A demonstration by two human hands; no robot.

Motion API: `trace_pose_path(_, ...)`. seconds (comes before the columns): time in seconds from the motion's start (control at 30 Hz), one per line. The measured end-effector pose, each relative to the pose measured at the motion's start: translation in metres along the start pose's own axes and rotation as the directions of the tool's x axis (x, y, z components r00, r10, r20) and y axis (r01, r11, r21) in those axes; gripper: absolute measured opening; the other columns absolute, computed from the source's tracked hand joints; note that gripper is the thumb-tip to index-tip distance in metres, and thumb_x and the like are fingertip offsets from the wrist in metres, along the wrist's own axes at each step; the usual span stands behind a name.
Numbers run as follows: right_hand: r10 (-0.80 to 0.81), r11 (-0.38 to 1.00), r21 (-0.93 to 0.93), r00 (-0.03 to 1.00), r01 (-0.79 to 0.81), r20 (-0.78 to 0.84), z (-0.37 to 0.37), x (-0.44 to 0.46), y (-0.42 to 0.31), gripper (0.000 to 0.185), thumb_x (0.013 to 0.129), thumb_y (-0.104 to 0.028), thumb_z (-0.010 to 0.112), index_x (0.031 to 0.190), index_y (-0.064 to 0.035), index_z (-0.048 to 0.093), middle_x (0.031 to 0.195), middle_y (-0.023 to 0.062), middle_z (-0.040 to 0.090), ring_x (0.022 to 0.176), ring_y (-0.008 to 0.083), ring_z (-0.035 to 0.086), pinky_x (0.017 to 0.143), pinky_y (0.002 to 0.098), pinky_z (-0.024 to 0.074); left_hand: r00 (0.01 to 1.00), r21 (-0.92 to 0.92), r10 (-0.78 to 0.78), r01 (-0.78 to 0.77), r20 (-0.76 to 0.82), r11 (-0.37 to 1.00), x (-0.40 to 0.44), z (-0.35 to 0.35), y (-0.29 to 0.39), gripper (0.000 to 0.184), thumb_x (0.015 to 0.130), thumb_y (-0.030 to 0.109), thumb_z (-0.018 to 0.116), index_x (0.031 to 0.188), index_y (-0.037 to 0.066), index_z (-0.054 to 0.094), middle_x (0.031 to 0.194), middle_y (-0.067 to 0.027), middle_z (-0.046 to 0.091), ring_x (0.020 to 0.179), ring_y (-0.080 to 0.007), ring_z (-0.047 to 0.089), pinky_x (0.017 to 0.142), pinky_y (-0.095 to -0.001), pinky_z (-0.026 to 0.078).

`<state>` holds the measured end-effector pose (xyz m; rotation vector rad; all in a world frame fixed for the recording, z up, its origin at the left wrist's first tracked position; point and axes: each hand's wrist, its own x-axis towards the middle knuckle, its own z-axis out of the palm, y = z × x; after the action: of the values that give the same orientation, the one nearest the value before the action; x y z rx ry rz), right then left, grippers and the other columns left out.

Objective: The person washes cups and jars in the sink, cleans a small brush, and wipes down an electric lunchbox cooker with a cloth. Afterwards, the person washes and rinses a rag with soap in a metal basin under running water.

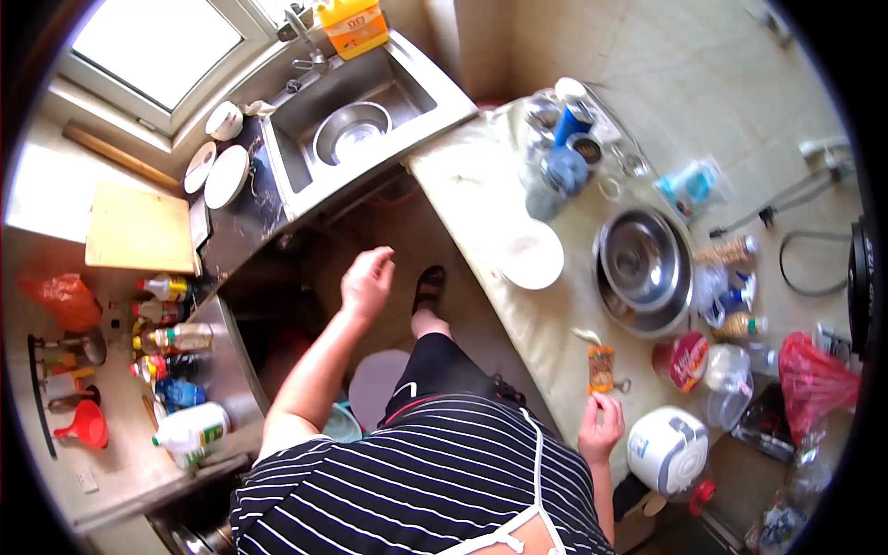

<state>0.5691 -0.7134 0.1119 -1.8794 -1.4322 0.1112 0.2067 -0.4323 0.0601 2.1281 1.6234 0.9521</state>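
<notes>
My left hand hangs in the air over the floor between the sink counter and the cloth-covered table. Its fingers are loosely bent and slightly apart, and I see nothing in them. At the table's near edge is my right hand, its fingers loosely curled with no object visible between them. Just beyond its fingertips lies a small orange snack packet; whether they touch is unclear. A small metal ring-like item is beside the packet. The white rice cooker stands close to the right of this hand.
A steel basin sits in the sink. On the table are a white bowl, nested steel bowls, jars and a red-labelled tub. Bottles and a cutting board line the left counter. A stool is near my legs.
</notes>
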Motion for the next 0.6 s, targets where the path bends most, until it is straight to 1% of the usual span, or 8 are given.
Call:
trace_pose_path(0.07, 0.117, 0.993, -0.014, 0.991, -0.118, -0.071, 0.023, 0.018, -0.021, 0.013, 0.083, 0.003, 0.064, 0.095, 0.001, 0.062, 0.081, 0.0128, 0.061, 0.068, 0.026, 0.058, 0.064, 0.0338, 0.048, 0.97, 0.116, 0.154, -0.134, -0.188, 0.984, 0.093, -0.02, -0.065, 0.015, 0.085, 0.01, 0.065, 0.098, 0.004, 0.067, 0.094, -0.0115, 0.067, 0.077, -0.0248, 0.065, 0.071, -0.0311, 0.053)
trace_pose_path(0.13, 0.32, 0.946, 0.112, 0.931, -0.304, -0.173, 0.053, 0.038, -0.053, 0.013, 0.086, 0.003, 0.062, 0.099, 0.0029, 0.06, 0.081, 0.0114, 0.059, 0.067, 0.0203, 0.056, 0.062, 0.0291, 0.0477, 0.979, 0.246, -0.154, 0.184, -0.135, 0.952, 0.188, -0.04, -0.144, 0.024, 0.084, 0.015, 0.064, 0.107, 0.006, 0.065, 0.102, -0.0125, 0.065, 0.087, -0.0283, 0.065, 0.078, -0.0351, 0.052)
trace_pose_path(0.17, 0.401, 0.911, 0.202, 0.89, -0.361, -0.216, 0.071, 0.056, -0.073, 0.014, 0.087, 0.003, 0.061, 0.1, 0.0031, 0.059, 0.081, 0.011, 0.059, 0.067, 0.0188, 0.056, 0.061, 0.0275, 0.0476, 0.985, 0.336, 0.028, 0.032, -0.172, 0.941, 0.235, -0.039, -0.226, 0.032, 0.085, 0.018, 0.063, 0.116, 0.011, 0.06, 0.113, -0.0148, 0.061, 0.102, -0.0306, 0.06, 0.087, -0.0384, 0.049)
trace_pose_path(0.2, 0.478, 0.867, 0.287, 0.843, -0.407, -0.248, 0.086, 0.075, -0.093, 0.014, 0.087, 0.003, 0.06, 0.102, 0.0034, 0.058, 0.082, 0.0106, 0.058, 0.067, 0.0173, 0.056, 0.061, 0.0259, 0.0476, 0.967, 0.293, -0.212, 0.246, -0.143, 0.924, 0.275, -0.054, -0.242, 0.037, 0.085, 0.019, 0.062, 0.12, 0.012, 0.057, 0.116, -0.0166, 0.059, 0.11, -0.0318, 0.056, 0.093, -0.0391, 0.046)
trace_pose_path(0.27, 0.478, 0.866, 0.293, 0.844, -0.406, -0.245, 0.113, 0.123, -0.135, 0.014, 0.088, 0.003, 0.059, 0.103, 0.0031, 0.057, 0.083, 0.0111, 0.058, 0.066, 0.0177, 0.056, 0.058, 0.0264, 0.0481, 0.868, 0.469, -0.475, 0.484, -0.148, 0.739, 0.344, -0.068, -0.319, 0.056, 0.081, 0.031, 0.065, 0.134, 0.02, 0.048, 0.129, -0.0163, 0.053, 0.119, -0.0342, 0.05, 0.1, -0.0429, 0.042)
trace_pose_path(0.37, 0.073, 0.997, 0.002, 0.994, -0.074, -0.077, 0.141, 0.194, -0.18, 0.011, 0.088, 0.002, 0.058, 0.099, 0.003, 0.058, 0.084, 0.0107, 0.058, 0.065, 0.0183, 0.055, 0.054, 0.0284, 0.0486, 0.641, 0.453, -0.75, 0.725, -0.166, 0.519, 0.407, -0.086, -0.36, 0.07, 0.081, 0.037, 0.066, 0.143, 0.03, 0.036, 0.144, -0.0136, 0.038, 0.129, -0.0349, 0.04, 0.103, -0.0469, 0.037)
trace_pose_path(0.47, 0.241, 0.969, 0.067, 0.969, -0.237, -0.055, 0.172, 0.225, -0.193, 0.01, 0.087, 0.003, 0.058, 0.097, 0.0033, 0.058, 0.083, 0.0107, 0.057, 0.066, 0.0177, 0.055, 0.054, 0.0279, 0.0484, 0.579, 0.531, -0.804, 0.727, -0.133, 0.436, 0.446, -0.095, -0.392, 0.078, 0.081, 0.039, 0.066, 0.147, 0.04, 0.023, 0.155, -0.0114, 0.018, 0.135, -0.0355, 0.028, 0.106, -0.0508, 0.03)
trace_pose_path(0.6, 0.37, 0.909, 0.197, 0.929, -0.367, 0.023, 0.215, 0.262, -0.212, 0.01, 0.086, 0.003, 0.058, 0.096, 0.0028, 0.059, 0.08, 0.0097, 0.057, 0.061, 0.0149, 0.054, 0.054, 0.0273, 0.0469, 0.583, 0.584, -0.801, 0.701, -0.138, 0.409, 0.484, -0.1, -0.429, 0.075, 0.083, 0.033, 0.064, 0.147, 0.037, 0.025, 0.157, -0.0073, 0.013, 0.134, -0.0326, 0.031, 0.104, -0.0474, 0.033)
